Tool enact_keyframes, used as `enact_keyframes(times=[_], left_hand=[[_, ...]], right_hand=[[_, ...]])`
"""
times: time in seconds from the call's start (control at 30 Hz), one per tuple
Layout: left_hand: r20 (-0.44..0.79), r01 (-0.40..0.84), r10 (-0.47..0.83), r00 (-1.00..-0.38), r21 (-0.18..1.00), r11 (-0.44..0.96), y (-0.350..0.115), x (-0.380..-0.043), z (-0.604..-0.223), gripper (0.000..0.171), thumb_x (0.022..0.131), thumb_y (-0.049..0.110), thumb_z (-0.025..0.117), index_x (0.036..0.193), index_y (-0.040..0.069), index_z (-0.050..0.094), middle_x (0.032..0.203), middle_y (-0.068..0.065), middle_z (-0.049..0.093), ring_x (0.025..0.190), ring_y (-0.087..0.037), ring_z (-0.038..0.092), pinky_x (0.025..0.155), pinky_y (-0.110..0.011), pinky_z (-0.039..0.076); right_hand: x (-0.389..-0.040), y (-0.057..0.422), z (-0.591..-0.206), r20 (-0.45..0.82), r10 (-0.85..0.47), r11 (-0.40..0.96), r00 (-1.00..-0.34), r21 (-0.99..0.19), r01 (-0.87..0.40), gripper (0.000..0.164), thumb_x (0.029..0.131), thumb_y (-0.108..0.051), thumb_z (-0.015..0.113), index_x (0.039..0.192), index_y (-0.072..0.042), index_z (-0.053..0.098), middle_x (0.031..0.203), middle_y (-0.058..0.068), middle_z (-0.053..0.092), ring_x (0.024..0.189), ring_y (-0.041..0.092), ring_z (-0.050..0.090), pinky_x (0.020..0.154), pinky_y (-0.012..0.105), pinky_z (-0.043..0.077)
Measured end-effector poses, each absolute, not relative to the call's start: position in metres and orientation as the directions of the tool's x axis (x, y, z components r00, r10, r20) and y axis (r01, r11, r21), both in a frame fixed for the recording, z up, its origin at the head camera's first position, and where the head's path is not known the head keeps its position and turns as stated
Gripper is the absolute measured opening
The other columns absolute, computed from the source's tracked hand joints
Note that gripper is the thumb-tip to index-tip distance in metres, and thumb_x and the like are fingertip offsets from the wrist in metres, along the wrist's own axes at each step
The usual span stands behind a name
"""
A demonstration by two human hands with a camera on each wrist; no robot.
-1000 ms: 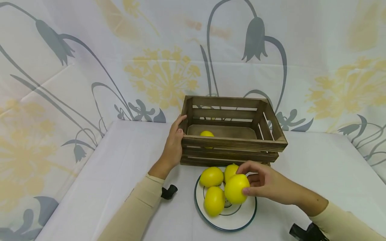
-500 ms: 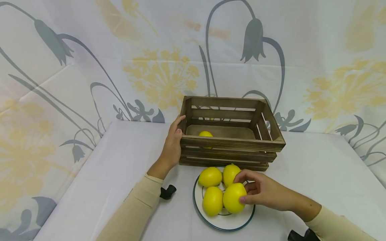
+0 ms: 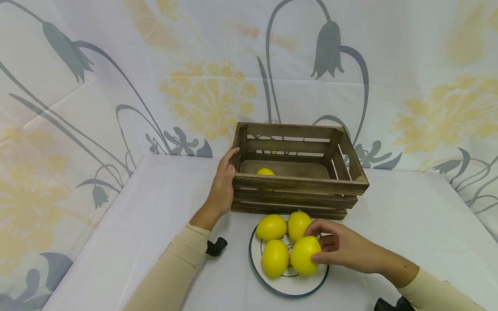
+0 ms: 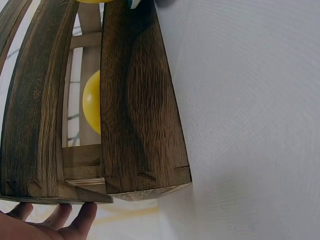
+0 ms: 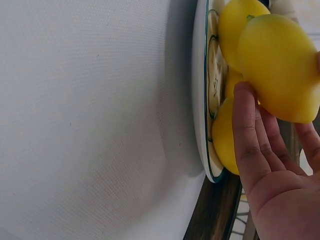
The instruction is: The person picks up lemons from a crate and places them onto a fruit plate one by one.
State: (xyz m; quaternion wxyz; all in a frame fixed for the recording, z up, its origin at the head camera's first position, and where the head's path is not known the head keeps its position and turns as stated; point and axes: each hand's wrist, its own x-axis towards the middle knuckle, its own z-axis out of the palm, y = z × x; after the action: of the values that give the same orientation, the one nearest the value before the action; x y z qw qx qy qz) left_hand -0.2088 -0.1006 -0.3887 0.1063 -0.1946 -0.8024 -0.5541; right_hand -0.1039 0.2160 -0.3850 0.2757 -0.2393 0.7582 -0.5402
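My right hand (image 3: pixel 340 248) pinches a yellow lemon (image 3: pixel 306 255) between thumb and fingers, over the right part of a white plate (image 3: pixel 295 290) with a blue-green rim. In the right wrist view the lemon (image 5: pixel 280 67) overlaps others behind it. Three more lemons lie on the plate, among them a left front one (image 3: pixel 275 259) and a back left one (image 3: pixel 271 227). My left hand (image 3: pixel 220 190) lies against the left end of a brown slatted wooden crate (image 3: pixel 295 185); its fingertips (image 4: pixel 86 212) touch the end boards. One lemon (image 3: pixel 266 172) sits inside the crate.
White cloth covers the table (image 3: pixel 167 198). Behind it hangs a flowered curtain (image 3: pixel 210 52). The plate stands close in front of the crate. Black wrist-camera parts (image 3: pixel 216 247) project below the forearms.
The right hand has lowered the lemon towards the plate, then shifted it slightly to the right. The left hand stays at the crate's end.
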Motion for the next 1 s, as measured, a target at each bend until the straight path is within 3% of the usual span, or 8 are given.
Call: enact_keyframes(times=[1.0], left_hand=[[0.385,0.428,0.193,-0.903,0.844,0.322,-0.1004,-0.2074,-0.3871,0.055,0.105,0.036,0.018,0.157,0.02,0.027,0.168,-0.01,0.013,0.154,-0.029,0.014,0.123,-0.056,0.013]], right_hand=[[-0.1033,0.2162,-0.3929,-0.211,-0.663,0.359,-0.719,-0.932,-0.057,0.041,0.093,-0.017,0.071,0.126,-0.004,0.052,0.125,0.02,0.052,0.094,0.018,0.065,0.083,0.026,0.057]])
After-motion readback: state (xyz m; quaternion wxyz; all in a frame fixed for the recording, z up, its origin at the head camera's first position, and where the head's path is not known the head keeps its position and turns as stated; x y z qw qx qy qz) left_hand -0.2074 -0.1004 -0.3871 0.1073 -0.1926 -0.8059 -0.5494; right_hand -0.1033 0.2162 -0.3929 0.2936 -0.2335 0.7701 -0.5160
